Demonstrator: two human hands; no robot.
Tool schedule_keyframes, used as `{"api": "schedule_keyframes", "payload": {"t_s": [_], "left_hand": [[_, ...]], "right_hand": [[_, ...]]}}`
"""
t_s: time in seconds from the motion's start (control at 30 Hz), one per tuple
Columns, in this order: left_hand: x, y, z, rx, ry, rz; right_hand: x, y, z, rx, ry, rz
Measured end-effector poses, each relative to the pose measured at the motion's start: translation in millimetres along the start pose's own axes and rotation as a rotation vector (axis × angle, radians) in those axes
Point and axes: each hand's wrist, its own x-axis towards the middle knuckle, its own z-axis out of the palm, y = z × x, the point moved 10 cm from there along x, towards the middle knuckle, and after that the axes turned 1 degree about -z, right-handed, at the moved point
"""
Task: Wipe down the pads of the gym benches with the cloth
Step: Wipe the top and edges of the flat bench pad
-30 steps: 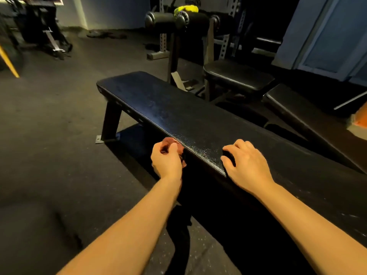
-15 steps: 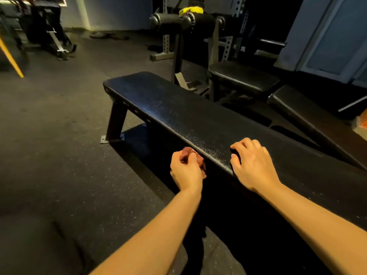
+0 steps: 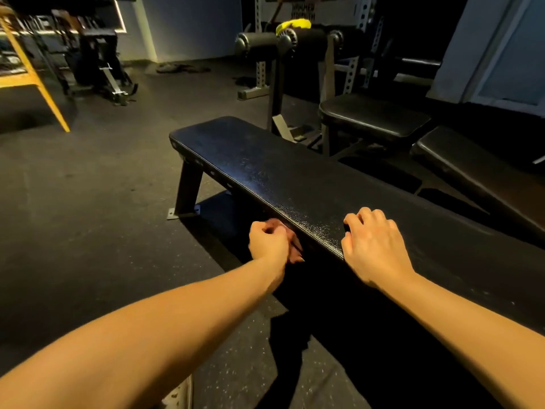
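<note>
A long flat bench with a black textured pad [image 3: 265, 169] runs from the middle of the view toward the lower right. My left hand [image 3: 268, 242] grips a bunched reddish-brown cloth [image 3: 290, 240] against the pad's near side edge. My right hand [image 3: 373, 246] rests on top of the pad at its near edge, fingers curled over nothing that I can see. Most of the cloth is hidden behind my left hand.
A second bench stands behind, with a black seat pad [image 3: 374, 116] and an inclined back pad [image 3: 472, 169]. Black roller pads with a yellow item [image 3: 295, 25] on top sit on an upright frame. A yellow frame [image 3: 35, 81] and other machines stand far left. The floor is dark rubber.
My left hand has slid the cloth to the right along the pad's side edge, toward my right hand. The view has shifted, and my right hand has stayed on the pad.
</note>
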Motion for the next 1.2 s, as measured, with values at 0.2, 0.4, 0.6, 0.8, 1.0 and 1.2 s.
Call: {"api": "schedule_keyframes", "payload": {"t_s": [0.2, 0.4, 0.6, 0.8, 1.0, 1.2], "left_hand": [[1, 17, 9, 0.122, -0.134, 0.087], [47, 48, -14, 0.193, -0.165, 0.085], [22, 27, 16, 0.373, -0.330, 0.264], [82, 43, -28, 0.160, -0.108, 0.084], [40, 8, 14, 0.259, -0.301, 0.132], [132, 68, -45, 0.156, -0.040, 0.078]], "right_hand": [[14, -5, -1, 0.034, -0.012, 0.013], [30, -15, 4, 0.066, 0.034, 0.016], [52, -20, 8, 0.125, 0.048, 0.058], [52, -21, 10, 0.095, 0.057, 0.065], [52, -21, 10, 0.076, 0.031, 0.066], [82, -50, 14, 0.123, 0.035, -0.037]]}}
